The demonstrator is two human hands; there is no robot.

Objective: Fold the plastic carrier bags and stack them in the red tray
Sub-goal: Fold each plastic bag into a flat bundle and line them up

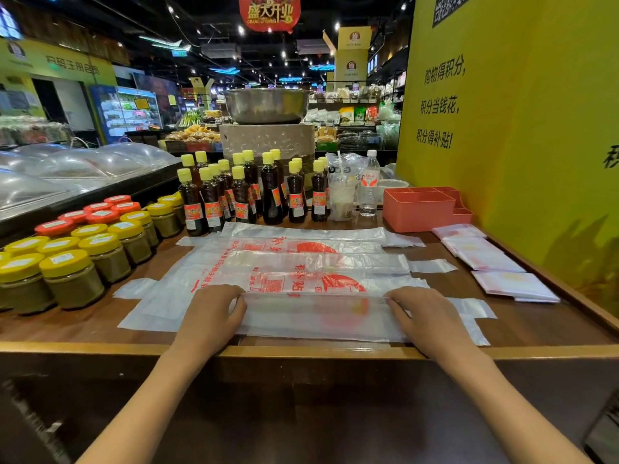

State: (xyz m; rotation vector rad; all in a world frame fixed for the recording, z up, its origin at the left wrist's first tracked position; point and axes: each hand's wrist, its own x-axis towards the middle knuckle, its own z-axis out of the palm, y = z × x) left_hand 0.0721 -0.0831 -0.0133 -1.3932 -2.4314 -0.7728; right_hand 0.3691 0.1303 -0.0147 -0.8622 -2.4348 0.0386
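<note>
Several clear plastic carrier bags with red print lie spread flat and overlapping on the wooden counter (pixel 83 323). The nearest bag (pixel 315 316) has its near long edge lifted and turned over away from me. My left hand (pixel 214 313) grips that folded edge near its left end. My right hand (pixel 422 316) grips the same edge near its right end. Three folded bags (pixel 482 254) lie in a row along the right side. The red tray (pixel 422 209), with compartments, stands at the back right; I see nothing in it.
Yellow-lidded jars (pixel 70 276) and red-lidded jars (pixel 100 216) crowd the left side. Dark sauce bottles (pixel 248 192), a drink cup (pixel 341 195) and a water bottle (pixel 368 185) line the back. A yellow wall (pixel 519 128) bounds the right. The counter's raised front edge (pixel 301 351) runs below my hands.
</note>
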